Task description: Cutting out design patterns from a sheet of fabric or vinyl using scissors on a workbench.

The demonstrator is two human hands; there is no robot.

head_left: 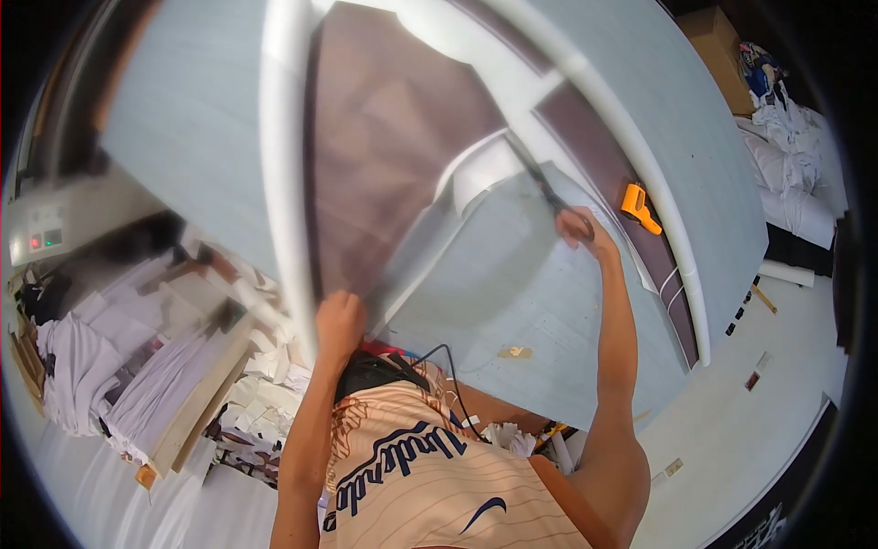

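My right hand (580,227) is closed round the handles of a pair of dark scissors (547,186), whose blades reach up and left to the cut edge of a large brown sheet with a white border (393,119). A curled white strip (483,169) bends away beside the blades. My left hand (341,322) is closed on the near end of the brown sheet, close to my body. The sheet lies over a pale blue-grey table (494,274). Whether the sheet is cloth or paper, I cannot tell.
An orange pistol-shaped tool (640,209) rests on a narrow brown strip at the right. Piled white cloth (146,366) fills a wooden-edged bin at the lower left. More white bundles (791,165) and a cardboard box (713,55) stand at the far right. A black cable (450,366) hangs near my waist.
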